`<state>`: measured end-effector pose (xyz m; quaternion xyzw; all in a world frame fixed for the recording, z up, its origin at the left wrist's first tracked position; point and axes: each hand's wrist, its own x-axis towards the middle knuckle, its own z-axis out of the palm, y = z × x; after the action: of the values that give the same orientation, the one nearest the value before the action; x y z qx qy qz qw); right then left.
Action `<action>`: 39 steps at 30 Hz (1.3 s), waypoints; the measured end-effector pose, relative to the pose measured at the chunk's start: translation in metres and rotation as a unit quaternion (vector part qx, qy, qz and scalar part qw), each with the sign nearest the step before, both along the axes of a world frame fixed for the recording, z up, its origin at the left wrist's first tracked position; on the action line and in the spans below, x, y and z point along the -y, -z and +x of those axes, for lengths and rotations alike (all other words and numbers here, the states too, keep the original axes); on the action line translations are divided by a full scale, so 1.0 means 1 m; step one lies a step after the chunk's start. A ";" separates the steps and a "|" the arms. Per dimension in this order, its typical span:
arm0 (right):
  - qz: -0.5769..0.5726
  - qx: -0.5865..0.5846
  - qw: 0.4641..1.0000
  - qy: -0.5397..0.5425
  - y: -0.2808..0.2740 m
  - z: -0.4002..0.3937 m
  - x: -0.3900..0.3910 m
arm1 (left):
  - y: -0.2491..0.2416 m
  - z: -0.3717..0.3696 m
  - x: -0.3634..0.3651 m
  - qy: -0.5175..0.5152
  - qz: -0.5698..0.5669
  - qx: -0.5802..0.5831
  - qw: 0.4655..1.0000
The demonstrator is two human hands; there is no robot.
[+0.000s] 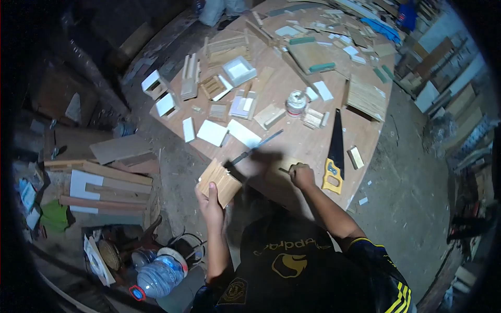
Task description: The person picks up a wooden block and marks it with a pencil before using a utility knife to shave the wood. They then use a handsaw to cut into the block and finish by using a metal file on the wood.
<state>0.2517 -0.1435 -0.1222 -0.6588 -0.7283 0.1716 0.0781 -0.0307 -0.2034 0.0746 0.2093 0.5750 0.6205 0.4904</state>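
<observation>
My left hand (210, 202) grips a light wooden piece (222, 183) beyond the table's near edge, with the thumb on its face. Over the table, my right hand (301, 176) is closed round a small thin object (284, 170) whose tip points left; what it is I cannot make out. A dark-handled tool with a thin blade (254, 149) lies between the hands, near the wooden piece. To the right of my right hand rests a handsaw (335, 151) with a yellow handle. Farther back stands an open white jar (296, 103).
The wooden table (313, 141) carries white and wooden offcuts, small boxes (239, 71), a wooden box (365, 97) at the right and green strips (321, 67). Boards (109, 188) are stacked on the floor at left. A large water bottle (160, 275) lies at lower left.
</observation>
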 end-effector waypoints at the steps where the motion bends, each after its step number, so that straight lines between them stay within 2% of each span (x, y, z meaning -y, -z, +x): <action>1: 0.011 0.027 1.000 -0.002 -0.006 -0.005 -0.009 | -0.001 -0.004 -0.003 -0.013 0.020 0.028 0.999; 2: 0.038 0.053 0.998 0.004 -0.013 -0.012 -0.015 | -0.004 -0.009 -0.004 -0.030 -0.002 0.056 0.998; 4: 0.121 0.093 0.988 0.014 -0.035 -0.037 -0.032 | -0.002 -0.027 -0.009 -0.028 -0.002 0.024 0.999; 5: 0.122 0.088 0.989 0.001 -0.034 -0.055 -0.043 | -0.004 -0.034 -0.011 -0.042 -0.001 0.020 0.999; 7: 0.020 -0.060 0.997 -0.051 -0.027 -0.092 -0.062 | -0.014 -0.043 -0.020 -0.005 0.014 0.004 1.000; 8: -0.098 -0.034 0.990 -0.092 -0.021 -0.110 -0.069 | -0.021 -0.046 -0.025 -0.010 0.015 0.003 1.000; 9: -0.082 -0.094 0.985 -0.123 -0.018 -0.120 -0.072 | -0.030 -0.047 -0.030 -0.009 0.016 0.017 1.000; 14: -0.117 -0.048 0.989 -0.074 -0.001 -0.162 -0.094 | -0.034 -0.063 -0.050 -0.029 0.008 -0.002 1.000; 15: -0.128 -0.035 0.989 -0.060 0.003 -0.169 -0.095 | -0.025 -0.066 -0.049 -0.025 0.003 -0.171 0.985; 16: -0.137 -0.021 0.989 -0.045 0.006 -0.174 -0.098 | -0.023 -0.068 -0.052 -0.020 -0.002 -0.333 0.943; 17: -0.147 -0.007 0.989 -0.027 0.008 -0.177 -0.098 | -0.023 -0.070 -0.055 -0.018 -0.002 -0.332 0.943; 19: -0.158 0.011 0.987 -0.003 0.005 -0.179 -0.095 | -0.034 -0.070 -0.065 0.002 -0.009 -0.253 0.968; 21: -0.145 -0.025 0.985 0.085 -0.014 -0.180 -0.091 | -0.032 -0.074 -0.075 0.011 0.001 -0.242 0.970; 22: -0.100 -0.088 0.982 0.133 -0.010 -0.178 -0.086 | -0.031 -0.075 -0.081 0.017 0.009 -0.232 0.972; 26: -0.070 -0.201 0.938 0.274 -0.025 -0.158 -0.057 | -0.025 -0.077 -0.106 0.050 0.050 -0.189 0.979; 28: 0.052 -0.268 0.919 0.284 -0.031 -0.141 -0.034 | -0.024 -0.073 -0.119 0.072 0.072 -0.164 0.981; 30: -0.006 -0.425 0.851 0.309 -0.031 -0.115 -0.005 | -0.023 -0.070 -0.129 0.111 0.057 -0.145 0.982; 31: 0.023 -0.411 0.867 0.280 -0.057 -0.105 0.007 | -0.024 -0.066 -0.134 0.138 0.032 -0.135 0.981; 32: -0.040 -0.446 0.843 0.299 -0.085 -0.095 0.020 | -0.028 -0.061 -0.138 0.149 0.039 -0.132 0.979; 34: -0.036 -0.357 0.897 0.259 -0.137 -0.076 0.043 | -0.043 -0.050 -0.145 0.202 0.062 0.128 0.969; 35: -0.026 -0.357 0.894 0.270 -0.170 -0.075 0.051 | -0.045 -0.043 -0.150 0.217 0.065 0.130 0.965; 37: 0.013 -0.260 0.930 0.261 -0.226 -0.073 0.061 | -0.050 -0.028 -0.159 0.257 0.093 0.216 0.937; 38: 0.022 -0.259 0.926 0.275 -0.232 -0.070 0.064 | -0.056 -0.018 -0.160 0.274 0.094 0.217 0.932; 39: 0.083 -0.263 0.928 0.252 -0.237 -0.067 0.068 | -0.065 -0.006 -0.158 0.254 0.044 0.227 0.939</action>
<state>0.1851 -0.2113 0.1149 -0.7434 -0.5031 0.2522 0.3613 -0.0371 -0.0452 0.1398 0.2240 0.3483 0.5309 0.7394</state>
